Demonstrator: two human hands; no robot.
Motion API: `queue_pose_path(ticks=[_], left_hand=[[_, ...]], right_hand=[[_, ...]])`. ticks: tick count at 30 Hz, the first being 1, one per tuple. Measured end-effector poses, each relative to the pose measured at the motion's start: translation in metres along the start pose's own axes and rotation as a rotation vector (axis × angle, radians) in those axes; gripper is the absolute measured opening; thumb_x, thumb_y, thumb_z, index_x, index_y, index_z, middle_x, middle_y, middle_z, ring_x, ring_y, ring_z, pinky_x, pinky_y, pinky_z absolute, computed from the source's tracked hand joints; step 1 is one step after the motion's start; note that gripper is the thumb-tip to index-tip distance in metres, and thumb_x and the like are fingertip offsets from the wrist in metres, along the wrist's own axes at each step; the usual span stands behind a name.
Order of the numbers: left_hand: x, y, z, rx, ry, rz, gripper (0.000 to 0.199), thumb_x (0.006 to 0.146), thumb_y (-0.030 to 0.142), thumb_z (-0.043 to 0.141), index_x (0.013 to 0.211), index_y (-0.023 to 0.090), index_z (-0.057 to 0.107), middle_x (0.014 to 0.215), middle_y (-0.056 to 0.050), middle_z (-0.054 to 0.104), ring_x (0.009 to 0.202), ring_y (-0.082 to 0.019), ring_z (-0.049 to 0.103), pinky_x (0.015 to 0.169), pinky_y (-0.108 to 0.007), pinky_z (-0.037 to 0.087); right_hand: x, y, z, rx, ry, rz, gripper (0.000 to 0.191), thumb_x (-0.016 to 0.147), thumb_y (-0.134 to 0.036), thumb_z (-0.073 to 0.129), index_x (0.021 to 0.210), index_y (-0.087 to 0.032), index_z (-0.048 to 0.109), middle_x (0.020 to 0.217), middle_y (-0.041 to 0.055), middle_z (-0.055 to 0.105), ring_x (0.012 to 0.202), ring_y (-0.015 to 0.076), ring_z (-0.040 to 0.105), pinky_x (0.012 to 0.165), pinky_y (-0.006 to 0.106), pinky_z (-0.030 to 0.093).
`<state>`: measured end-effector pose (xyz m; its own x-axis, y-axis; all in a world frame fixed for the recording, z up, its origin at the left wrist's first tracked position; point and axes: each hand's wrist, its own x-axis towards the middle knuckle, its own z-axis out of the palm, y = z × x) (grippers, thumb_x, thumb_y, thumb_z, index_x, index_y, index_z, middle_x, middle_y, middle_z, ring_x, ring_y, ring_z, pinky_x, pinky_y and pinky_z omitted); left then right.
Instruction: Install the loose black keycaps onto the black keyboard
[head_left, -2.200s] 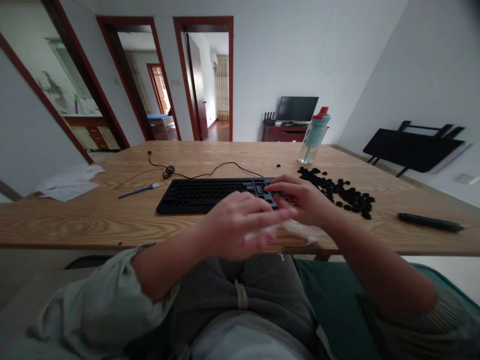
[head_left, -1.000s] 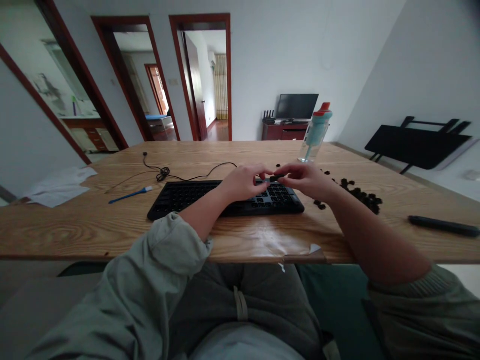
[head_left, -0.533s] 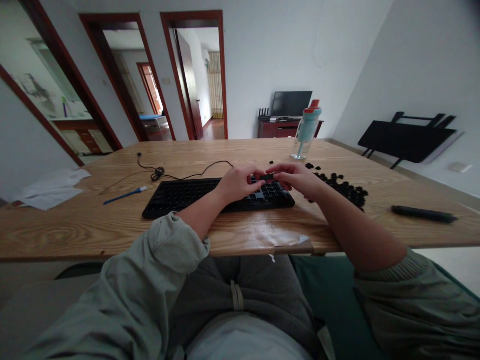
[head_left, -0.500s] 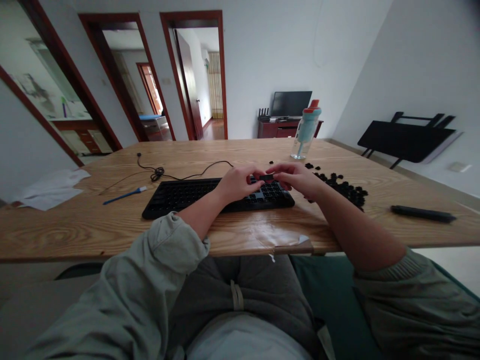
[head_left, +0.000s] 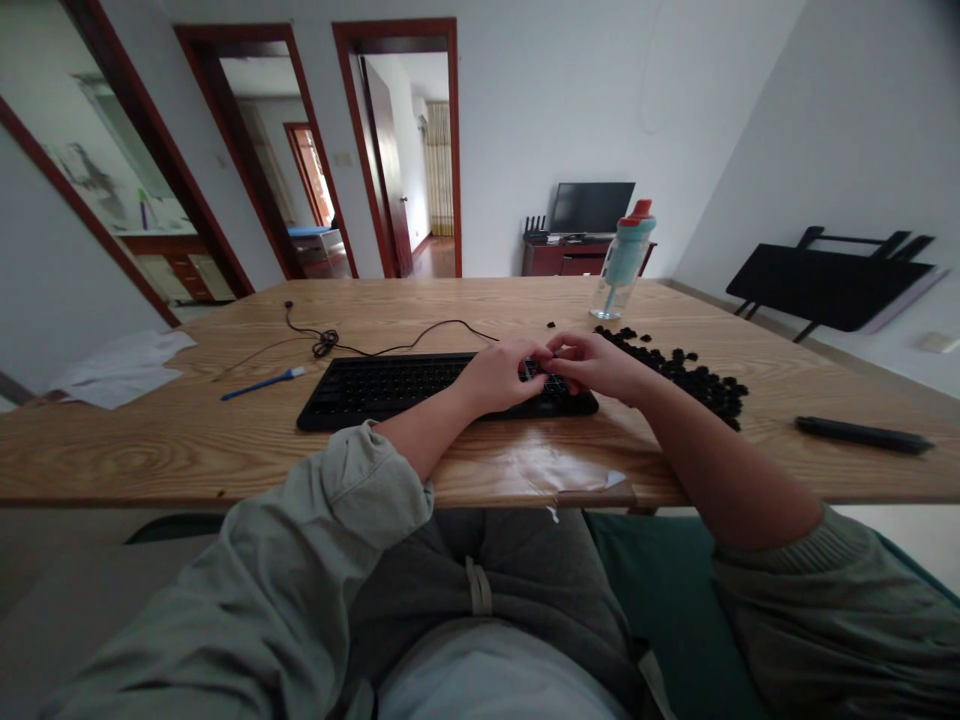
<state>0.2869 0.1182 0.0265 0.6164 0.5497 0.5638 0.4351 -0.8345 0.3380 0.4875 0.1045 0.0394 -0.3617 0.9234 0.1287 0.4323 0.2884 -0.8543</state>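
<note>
A black keyboard [head_left: 390, 390] lies flat near the table's front edge, with bare lighter patches on its right part where keycaps are off. Over that part, my left hand [head_left: 504, 378] and my right hand [head_left: 596, 368] meet at the fingertips. Both are closed in a pinch around a small dark keycap [head_left: 556, 352], mostly hidden by the fingers. Just right of my right hand spreads a pile of loose black keycaps [head_left: 694, 375]. One stray keycap [head_left: 550, 324] sits behind the hands.
A water bottle [head_left: 624, 262] stands behind the pile. On the right lies a black pen-like tool [head_left: 862, 435]. To the left are a blue brush [head_left: 259, 386], a coiled cable [head_left: 325, 344] and white paper [head_left: 124, 368]. Clear tape [head_left: 555, 470] covers the front edge.
The dark keycap, plainly visible between both hands before, is now lower and mostly covered by fingers. My hands have closed together over the keyboard. The whole view has shifted slightly.
</note>
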Motion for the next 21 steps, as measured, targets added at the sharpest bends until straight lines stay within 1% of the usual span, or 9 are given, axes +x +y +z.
queue_pose_path(ticks=[3, 5, 7, 10, 14, 17, 19, 21], left_hand=[[-0.001, 0.001, 0.0, 0.06, -0.079, -0.004, 0.032, 0.081, 0.026, 0.067, 0.112, 0.018, 0.068, 0.102, -0.005, 0.073, 0.089, -0.018, 0.066, 0.086, -0.031, 0.051], [-0.001, 0.002, 0.0, 0.063, -0.113, -0.014, 0.028, 0.082, 0.027, 0.066, 0.109, 0.019, 0.07, 0.097, -0.004, 0.074, 0.087, -0.018, 0.066, 0.083, -0.03, 0.051], [-0.001, 0.001, -0.001, 0.053, -0.14, -0.015, 0.026, 0.082, 0.027, 0.066, 0.106, 0.019, 0.071, 0.094, -0.003, 0.074, 0.083, -0.017, 0.067, 0.08, -0.028, 0.051], [-0.002, -0.001, -0.004, 0.066, -0.159, -0.059, 0.026, 0.083, 0.029, 0.065, 0.106, 0.019, 0.072, 0.092, -0.003, 0.074, 0.078, -0.016, 0.066, 0.075, -0.027, 0.05], [-0.001, -0.006, -0.01, 0.127, -0.201, -0.129, 0.022, 0.082, 0.031, 0.067, 0.098, 0.019, 0.074, 0.091, -0.003, 0.074, 0.077, -0.017, 0.065, 0.073, -0.028, 0.049], [0.0, -0.008, -0.014, 0.13, -0.192, -0.151, 0.022, 0.081, 0.032, 0.067, 0.097, 0.019, 0.074, 0.09, -0.003, 0.074, 0.077, -0.017, 0.065, 0.073, -0.028, 0.049], [0.0, -0.007, -0.015, 0.122, -0.197, -0.142, 0.021, 0.081, 0.031, 0.066, 0.097, 0.019, 0.075, 0.089, -0.003, 0.074, 0.076, -0.017, 0.064, 0.073, -0.028, 0.049], [-0.001, -0.006, -0.016, 0.119, -0.218, -0.122, 0.021, 0.081, 0.031, 0.066, 0.096, 0.018, 0.075, 0.087, -0.004, 0.074, 0.074, -0.017, 0.064, 0.072, -0.028, 0.049]], right_hand=[[0.0, 0.0, -0.002, -0.109, -0.002, 0.01, 0.04, 0.076, -0.057, 0.071, 0.08, -0.017, 0.066, 0.064, -0.0001, 0.06, 0.051, 0.0094, 0.047, 0.045, 0.023, 0.035], [-0.002, 0.001, -0.005, -0.197, -0.024, 0.006, 0.043, 0.076, -0.06, 0.069, 0.079, -0.017, 0.071, 0.063, 0.0004, 0.06, 0.052, 0.01, 0.046, 0.046, 0.024, 0.032], [-0.003, 0.002, -0.01, -0.275, -0.051, -0.008, 0.044, 0.077, -0.061, 0.068, 0.081, -0.017, 0.075, 0.064, 0.0014, 0.062, 0.054, 0.011, 0.047, 0.047, 0.025, 0.033], [-0.006, 0.007, -0.02, -0.36, -0.068, -0.032, 0.04, 0.078, -0.056, 0.067, 0.086, -0.019, 0.078, 0.065, 0.0025, 0.065, 0.055, 0.0129, 0.05, 0.05, 0.027, 0.037], [-0.009, 0.013, -0.032, -0.431, -0.135, -0.024, 0.029, 0.08, -0.042, 0.062, 0.081, -0.02, 0.08, 0.065, 0.0032, 0.068, 0.058, 0.0153, 0.054, 0.053, 0.028, 0.041], [-0.01, 0.012, -0.033, -0.456, -0.186, 0.025, 0.029, 0.081, -0.037, 0.057, 0.084, -0.02, 0.081, 0.066, 0.0034, 0.069, 0.055, 0.0149, 0.054, 0.05, 0.028, 0.04], [-0.011, 0.009, -0.03, -0.461, -0.21, 0.051, 0.03, 0.081, -0.037, 0.057, 0.085, -0.02, 0.081, 0.065, 0.0033, 0.068, 0.054, 0.0145, 0.053, 0.048, 0.027, 0.04], [-0.012, 0.007, -0.027, -0.449, -0.224, 0.059, 0.029, 0.08, -0.04, 0.059, 0.08, -0.02, 0.081, 0.064, 0.0035, 0.067, 0.054, 0.0147, 0.053, 0.048, 0.028, 0.04]])
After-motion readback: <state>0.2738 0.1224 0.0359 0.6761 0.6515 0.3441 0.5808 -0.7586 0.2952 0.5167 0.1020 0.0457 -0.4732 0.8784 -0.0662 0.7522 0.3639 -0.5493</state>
